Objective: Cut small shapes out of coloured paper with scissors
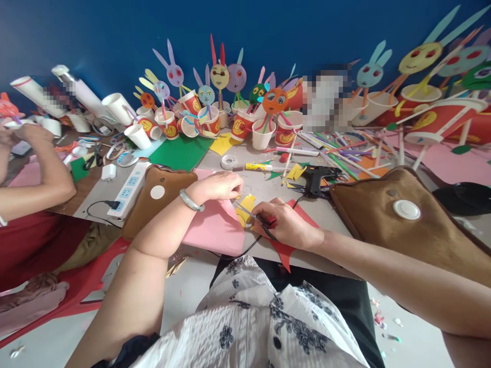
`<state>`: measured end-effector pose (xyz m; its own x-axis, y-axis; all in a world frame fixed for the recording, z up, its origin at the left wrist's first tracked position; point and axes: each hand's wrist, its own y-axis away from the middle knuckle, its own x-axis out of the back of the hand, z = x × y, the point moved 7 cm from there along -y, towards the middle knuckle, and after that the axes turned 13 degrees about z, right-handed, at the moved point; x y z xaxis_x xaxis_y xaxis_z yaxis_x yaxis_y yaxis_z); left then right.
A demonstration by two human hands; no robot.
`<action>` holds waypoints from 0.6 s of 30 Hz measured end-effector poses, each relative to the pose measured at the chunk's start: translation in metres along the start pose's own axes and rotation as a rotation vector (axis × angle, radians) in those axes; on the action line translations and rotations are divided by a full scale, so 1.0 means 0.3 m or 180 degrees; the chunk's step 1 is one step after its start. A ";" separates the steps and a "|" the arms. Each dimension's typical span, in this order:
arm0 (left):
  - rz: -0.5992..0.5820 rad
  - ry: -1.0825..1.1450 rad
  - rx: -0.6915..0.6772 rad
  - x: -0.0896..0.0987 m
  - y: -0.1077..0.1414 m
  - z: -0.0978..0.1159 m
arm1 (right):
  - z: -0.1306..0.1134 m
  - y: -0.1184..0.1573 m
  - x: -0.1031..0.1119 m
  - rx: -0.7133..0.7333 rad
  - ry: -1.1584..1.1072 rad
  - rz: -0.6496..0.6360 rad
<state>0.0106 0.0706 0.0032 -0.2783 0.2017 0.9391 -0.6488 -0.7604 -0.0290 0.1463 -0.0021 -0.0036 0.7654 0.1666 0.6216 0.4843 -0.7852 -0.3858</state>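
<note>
My right hand is closed around the dark handles of a pair of scissors. Their blades point left, toward the fingertips of my left hand. That hand is curled in a pinch, with a small bit of yellow paper showing at its fingertips; most of what it grips is hidden. Under the blades lies a larger cut piece of yellow paper, partly over a pink sheet. Red paper sticks out below my right hand, over the table's front edge.
A black glue gun and a brown cushion-like warmer lie to the right. Another brown warmer and a power strip are at left. Paper cups with paper-faced figures line the back. A co-worker's arm reaches in at far left.
</note>
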 end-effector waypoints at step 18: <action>-0.0289 0.0438 0.0385 0.023 -0.001 -0.016 | 0.069 -0.108 -0.043 -0.0310 0.0114 0.0336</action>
<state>0.0055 0.0750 0.0080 -0.3222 0.3490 0.8800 -0.5881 -0.8022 0.1028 0.1294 0.0336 -0.0131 0.7935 0.0601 0.6056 0.3572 -0.8518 -0.3833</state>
